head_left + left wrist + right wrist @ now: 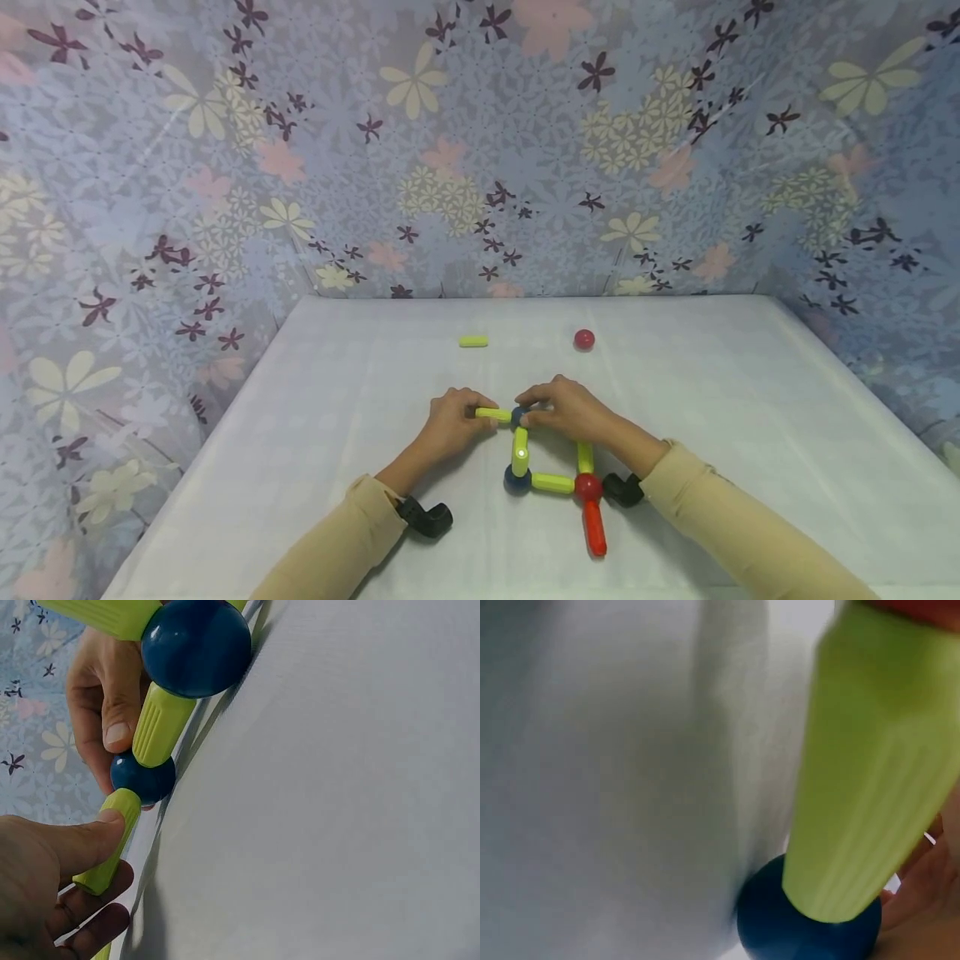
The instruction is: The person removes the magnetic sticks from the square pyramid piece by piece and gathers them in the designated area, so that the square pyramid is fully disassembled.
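Left hand: my left hand (455,417) has thumb and fingers pinched together on a green stick (492,414), its inner end touching the far blue ball (517,417).
Right hand: my right hand (573,408) is clamped by thumb and fingertips on that ball.
Blue balls: two in the head view; a connecting stick (163,724) runs from the far one to the near blue ball (517,486), where three green sticks meet.
Red balls: two; the joined red ball (588,487) sits right of the near blue one, a crosspiece (553,482) between them, while the loose red ball (584,339) lies farther back.
Green sticks: five at least, including a side stick (585,457) partly hidden by my arm and a loose green stick (473,342) at the back.
Red stick: one red stick (594,529), pointing towards me from the joined red ball.
Surface: white table (360,350).
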The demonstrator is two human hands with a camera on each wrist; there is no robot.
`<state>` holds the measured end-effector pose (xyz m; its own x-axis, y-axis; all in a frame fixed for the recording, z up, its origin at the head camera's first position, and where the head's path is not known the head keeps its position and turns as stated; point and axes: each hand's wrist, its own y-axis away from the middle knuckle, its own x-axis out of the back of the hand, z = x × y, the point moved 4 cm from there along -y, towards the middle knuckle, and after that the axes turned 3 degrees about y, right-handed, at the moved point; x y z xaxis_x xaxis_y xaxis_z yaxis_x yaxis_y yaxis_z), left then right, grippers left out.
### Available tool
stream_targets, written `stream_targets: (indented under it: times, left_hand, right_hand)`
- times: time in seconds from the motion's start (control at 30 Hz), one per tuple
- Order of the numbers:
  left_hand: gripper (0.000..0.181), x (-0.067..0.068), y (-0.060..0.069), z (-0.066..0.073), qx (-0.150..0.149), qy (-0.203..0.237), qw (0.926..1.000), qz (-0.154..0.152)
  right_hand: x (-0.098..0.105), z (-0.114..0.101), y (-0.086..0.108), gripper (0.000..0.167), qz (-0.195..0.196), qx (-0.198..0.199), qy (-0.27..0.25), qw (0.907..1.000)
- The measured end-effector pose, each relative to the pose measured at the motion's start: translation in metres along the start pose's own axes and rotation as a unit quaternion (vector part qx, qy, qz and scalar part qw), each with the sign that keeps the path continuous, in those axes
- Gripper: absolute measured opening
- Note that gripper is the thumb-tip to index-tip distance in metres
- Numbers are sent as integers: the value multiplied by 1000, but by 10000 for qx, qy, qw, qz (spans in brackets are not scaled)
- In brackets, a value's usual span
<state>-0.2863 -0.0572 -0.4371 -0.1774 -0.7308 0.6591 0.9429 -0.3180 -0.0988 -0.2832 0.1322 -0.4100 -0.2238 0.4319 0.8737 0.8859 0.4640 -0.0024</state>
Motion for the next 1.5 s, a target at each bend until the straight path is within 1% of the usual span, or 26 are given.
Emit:
stream_targets:
  times: [0.07, 0.17, 0.3, 0.47, 0.53, 0.6, 0.7, 0.77, 0.83, 0.93, 1.03, 1.13, 1.23, 1.33, 1.47, 1.5]
  left_hand:
    - [19, -1, 0, 0, -17, -18, 10000, -16]
    - [18, -2, -1, 0, -71, 0, 10000, -6]
    - [19, -1, -1, -2, -148, -54, 9999, 37]
    - [19, 2, 1, -5, -150, -82, 9998, -40]
    - [20, 5, 2, -7, -97, 8, 9999, -39]
    - [20, 11, 2, -10, 13, 85, 9999, 112]
    - [20, 23, 1, -19, 207, 141, 9983, 518]
    - [20, 29, -1, -25, 275, 75, 9966, 774]
    - [21, 33, -6, -30, 297, -36, 9955, 901]
    - [22, 33, -16, -34, 355, -197, 9950, 908]
    - [22, 29, -31, -37, 450, -317, 9948, 861]
    - [22, 26, -47, -37, 472, -432, 9935, 938]
    - [22, 26, -61, -35, 481, -741, 9897, 1127]
    - [23, 25, -72, -33, 482, -1083, 9841, 1319]
    - [24, 24, -85, -33, 506, -1274, 9791, 1502]
    - [24, 23, -87, -33, 515, -1258, 9788, 1535]
  right_hand:
    - [-1, 0, -1, 36, -74, -58, 21, 10000]
    - [-3, 1, -2, 35, -177, -246, -18, 9995]
    - [-5, 1, -3, 34, -185, -302, -13, 9994]
    - [-6, 0, -3, 33, -164, -66, 33, 9998]
    - [-6, -1, -3, 34, -155, -2, 34, 9999]
    - [-6, 0, -2, 34, -141, -51, 35, 9999]
    - [-5, 4, -2, 35, -135, -213, 12, 9997]
    - [-5, 7, -1, 35, -137, -311, 6, 9994]
    - [-5, 8, -1, 36, -148, -289, -23, 9995]
    - [-6, 8, -1, 37, -153, -214, -94, 9996]
    - [-7, 8, -2, 37, -138, -187, -139, 9996]
    - [-7, 7, -2, 36, -118, -213, -174, 9996]
    - [-8, 6, -2, 36, -128, -248, -226, 9994]
    - [-8, 6, -1, 36, -134, -304, -214, 9992]
    - [-7, 5, -1, 35, -106, -276, -172, 9994]
    - [-6, 5, -1, 35, -105, -233, -157, 9996]
